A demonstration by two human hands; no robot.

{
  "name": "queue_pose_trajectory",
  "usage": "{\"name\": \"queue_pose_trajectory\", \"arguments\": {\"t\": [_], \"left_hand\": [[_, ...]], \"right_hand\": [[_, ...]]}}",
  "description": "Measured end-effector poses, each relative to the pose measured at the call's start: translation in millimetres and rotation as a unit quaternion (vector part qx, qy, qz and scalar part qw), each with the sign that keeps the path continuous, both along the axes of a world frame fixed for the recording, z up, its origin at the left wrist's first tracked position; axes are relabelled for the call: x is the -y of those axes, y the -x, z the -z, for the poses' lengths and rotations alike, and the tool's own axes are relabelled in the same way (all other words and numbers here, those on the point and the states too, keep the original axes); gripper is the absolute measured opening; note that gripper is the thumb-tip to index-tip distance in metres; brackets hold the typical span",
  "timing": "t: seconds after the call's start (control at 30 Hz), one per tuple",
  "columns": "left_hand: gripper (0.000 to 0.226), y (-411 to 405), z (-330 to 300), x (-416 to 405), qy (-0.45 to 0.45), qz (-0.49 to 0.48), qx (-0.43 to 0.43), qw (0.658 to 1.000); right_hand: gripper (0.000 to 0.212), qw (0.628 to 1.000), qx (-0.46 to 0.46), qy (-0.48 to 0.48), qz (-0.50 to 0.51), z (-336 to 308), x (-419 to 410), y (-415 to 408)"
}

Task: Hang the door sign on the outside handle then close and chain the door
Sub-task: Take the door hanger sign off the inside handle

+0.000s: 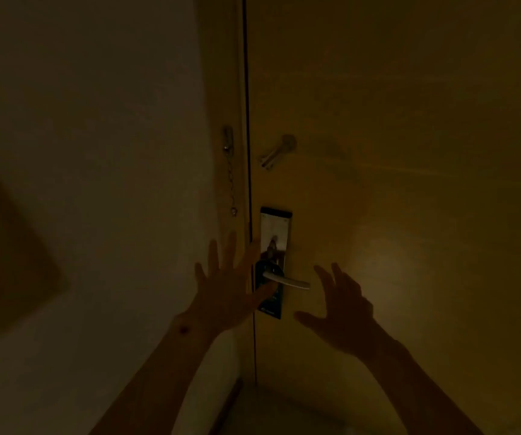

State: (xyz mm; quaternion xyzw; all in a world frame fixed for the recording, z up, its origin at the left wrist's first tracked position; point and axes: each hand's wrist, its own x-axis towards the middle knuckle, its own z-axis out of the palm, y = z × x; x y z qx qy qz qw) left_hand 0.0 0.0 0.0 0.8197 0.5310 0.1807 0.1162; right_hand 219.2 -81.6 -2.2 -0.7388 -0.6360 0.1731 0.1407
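The scene is dim. A wooden door (409, 152) fills the right side and sits shut against its frame. Its metal lever handle (287, 281) juts right from a shiny lock plate (275, 233). A door chain (231, 183) hangs loose from its mount on the frame, left of the door edge. The chain's slide track (277, 152) is fixed on the door above the plate. My left hand (228, 290) is spread open just left of the handle, fingers up. My right hand (340, 306) is spread open below and right of the lever. No door sign is visible.
A pale wall (96, 152) takes up the left side. A blurred brownish object (11, 252) sits at the far left edge. A strip of floor shows at the bottom by the door's foot.
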Motion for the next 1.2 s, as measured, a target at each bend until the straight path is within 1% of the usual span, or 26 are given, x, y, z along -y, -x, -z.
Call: {"name": "queue_pose_trajectory", "arguments": {"t": [0.17,0.27,0.33,0.43,0.53,0.6,0.63,0.67,0.73,0.8,0.87,0.93,1.03,1.13,1.2], "left_hand": [[0.094,-12,42,-36,0.100,-0.033,0.004,0.994],[0.098,-19,61,-66,0.132,-0.020,-0.008,0.991],[0.097,-19,71,-84,0.153,0.003,0.006,0.988],[0.088,-18,81,-106,0.171,0.042,0.049,0.983],[0.088,-24,81,-126,0.156,0.072,0.105,0.980],[0.090,-29,81,-137,0.150,0.079,0.120,0.978],[0.092,-31,83,-141,0.156,0.079,0.122,0.977],[0.094,-32,85,-144,0.167,0.077,0.125,0.975],[0.100,-36,92,-148,0.195,0.076,0.140,0.968],[0.103,-41,98,-151,0.213,0.079,0.153,0.962],[0.106,-45,101,-150,0.226,0.082,0.163,0.957],[0.108,-48,102,-150,0.226,0.089,0.179,0.953],[0.110,-54,99,-152,0.213,0.107,0.202,0.950],[0.115,-58,97,-154,0.224,0.103,0.214,0.945],[0.119,-58,98,-156,0.235,0.099,0.218,0.942]], "right_hand": [[0.102,0.998,-0.026,0.065,-0.005,27,-37,-3],[0.101,0.998,-0.008,0.064,0.006,38,-63,-6],[0.099,0.998,-0.019,0.056,0.019,44,-76,-8],[0.098,0.996,-0.043,0.060,0.048,48,-80,-12],[0.097,0.997,-0.032,0.021,0.067,33,-82,-14],[0.093,0.996,-0.004,-0.054,0.071,8,-84,-13],[0.089,0.991,0.018,-0.112,0.065,-8,-85,-13],[0.084,0.981,0.045,-0.178,0.059,-23,-87,-13],[0.075,0.943,0.123,-0.303,0.059,-57,-95,-20],[0.072,0.897,0.219,-0.376,0.085,-88,-108,-30],[0.074,0.857,0.294,-0.408,0.112,-115,-125,-42],[0.074,0.832,0.337,-0.422,0.128,-130,-142,-53],[0.075,0.819,0.364,-0.425,0.129,-137,-166,-67],[0.074,0.803,0.392,-0.429,0.132,-135,-183,-74],[0.073,0.792,0.391,-0.448,0.139,-132,-191,-76]]}}
